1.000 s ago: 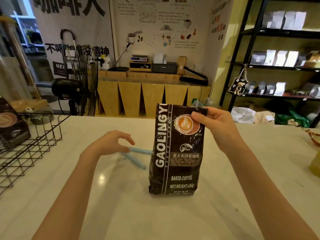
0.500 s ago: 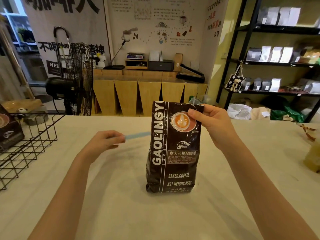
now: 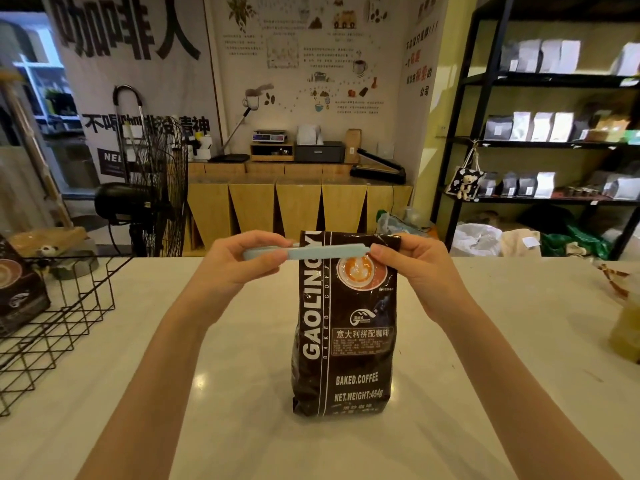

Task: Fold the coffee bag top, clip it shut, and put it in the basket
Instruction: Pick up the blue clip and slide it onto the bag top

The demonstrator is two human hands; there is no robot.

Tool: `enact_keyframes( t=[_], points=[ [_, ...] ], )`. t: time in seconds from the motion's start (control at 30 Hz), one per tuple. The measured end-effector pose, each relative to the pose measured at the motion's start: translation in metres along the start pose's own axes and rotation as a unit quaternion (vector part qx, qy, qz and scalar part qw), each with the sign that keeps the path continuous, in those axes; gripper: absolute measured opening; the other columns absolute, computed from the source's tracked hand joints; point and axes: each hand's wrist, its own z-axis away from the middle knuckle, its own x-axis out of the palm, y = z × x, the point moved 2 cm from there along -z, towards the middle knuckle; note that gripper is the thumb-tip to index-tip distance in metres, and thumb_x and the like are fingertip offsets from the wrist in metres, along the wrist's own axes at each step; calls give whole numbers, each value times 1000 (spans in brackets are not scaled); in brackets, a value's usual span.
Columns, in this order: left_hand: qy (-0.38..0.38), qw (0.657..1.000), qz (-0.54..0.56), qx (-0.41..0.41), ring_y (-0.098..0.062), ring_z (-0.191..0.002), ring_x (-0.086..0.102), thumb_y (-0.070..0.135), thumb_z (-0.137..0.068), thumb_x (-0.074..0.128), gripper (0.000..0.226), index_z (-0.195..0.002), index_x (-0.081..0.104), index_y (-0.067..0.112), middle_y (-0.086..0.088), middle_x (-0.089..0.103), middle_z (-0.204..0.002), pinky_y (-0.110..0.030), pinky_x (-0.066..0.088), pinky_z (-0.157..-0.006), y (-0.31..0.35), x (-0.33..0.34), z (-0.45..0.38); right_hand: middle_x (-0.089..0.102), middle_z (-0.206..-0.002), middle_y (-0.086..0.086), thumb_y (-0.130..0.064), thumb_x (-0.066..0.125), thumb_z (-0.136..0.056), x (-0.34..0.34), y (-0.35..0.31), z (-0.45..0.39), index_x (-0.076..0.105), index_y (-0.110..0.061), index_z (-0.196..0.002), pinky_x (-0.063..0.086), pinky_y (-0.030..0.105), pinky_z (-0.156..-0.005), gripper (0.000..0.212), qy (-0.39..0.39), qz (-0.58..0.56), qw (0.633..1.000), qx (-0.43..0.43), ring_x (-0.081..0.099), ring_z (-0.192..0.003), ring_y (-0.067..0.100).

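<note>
One bag [image 3: 343,323], upright at frame centre on the counter [image 3: 485,341], top folded. One clip [image 3: 304,252], pale blue, lying level across the fold near the bag's upper edge; whether it has snapped shut cannot be told. Two hands: left hand [image 3: 239,261] pinching the clip's left end, right hand [image 3: 412,268] pinching its right end against the bag's corner. One wire basket [image 3: 69,306], left edge of frame, one dark pack already inside. Risks, as judged: fold springing open if either pinch eases; clip seating askew and missing a corner; bag tipping under sideways pressure
</note>
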Motion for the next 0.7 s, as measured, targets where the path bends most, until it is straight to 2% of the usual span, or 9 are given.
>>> enact_keyframes(
  t=[0.07, 0.2, 0.27, 0.37, 0.43, 0.57, 0.63, 0.7],
  points=[
    [0, 1000, -15, 11, -23, -100, 59, 30, -61, 64, 22, -83, 67, 28, 2, 65, -96, -36, 52, -86, 5, 9, 2, 75, -71, -4, -12, 63, -78, 1, 0, 0, 70, -16, -86, 55, 18, -65, 11, 2, 2, 1000, 0, 70, -71, 12],
    [26, 999, -21, 26, -15, -97, 61, 32, -61, 65, 46, -106, 55, 32, 3, 62, -100, -25, 54, -77, 9, 23, 3, 75, -75, -6, -11, 63, -78, 1, -2, 1, 69, -18, -91, 56, 19, -68, 16, -5, 0, 1000, -6, 70, -77, 11],
    [41, 998, -29, 32, -18, -91, 61, 33, -61, 65, 53, -112, 52, 32, -1, 58, -98, -28, 53, -76, 10, 28, 4, 74, -72, -9, -9, 62, -78, 4, -4, 3, 69, -20, -89, 54, 16, -67, 17, -11, 4, 1000, -14, 70, -75, 7],
    [15, 999, -23, 46, -23, -80, 66, 32, -63, 65, 52, -112, 50, 33, -11, 61, -94, -32, 58, -69, 12, 39, 7, 73, -66, -13, -6, 63, -77, 7, -7, 6, 69, -23, -83, 50, 12, -65, 19, -19, 25, 999, -43, 66, -71, 1],
    [-2, 999, -9, 50, -18, -78, 68, 30, -65, 64, 48, -111, 49, 36, -5, 60, -94, -28, 58, -61, 13, 45, 8, 72, -66, -14, -4, 63, -76, 7, -9, 9, 69, -23, -81, 50, 11, -64, 21, -25, 29, 998, -59, 65, -70, 0],
    [-15, 998, -17, 54, -18, -83, 66, 30, -67, 63, 45, -109, 49, 39, 2, 56, -98, -26, 58, -60, 13, 47, 8, 73, -69, -17, 1, 60, -78, 4, -12, 11, 69, -26, -81, 50, 11, -64, 28, -30, 37, 996, -71, 66, -72, -1],
    [-14, 998, -27, 54, -17, -85, 66, 31, -66, 63, 46, -109, 48, 40, 5, 56, -100, -27, 58, -62, 14, 45, 8, 73, -75, -18, -5, 58, -81, 5, -14, 12, 68, -29, -89, 52, 14, -69, 27, -38, 61, 995, -72, 66, -81, 1],
    [-12, 998, -33, 56, -14, -84, 65, 31, -65, 64, 48, -111, 48, 38, 5, 57, -99, -26, 58, -64, 14, 43, 8, 71, -88, -20, -23, 50, -86, 6, -15, 12, 63, -38, -100, 53, 19, -81, 23, -62, 92, 992, -65, 63, -95, 4]
  ],
)
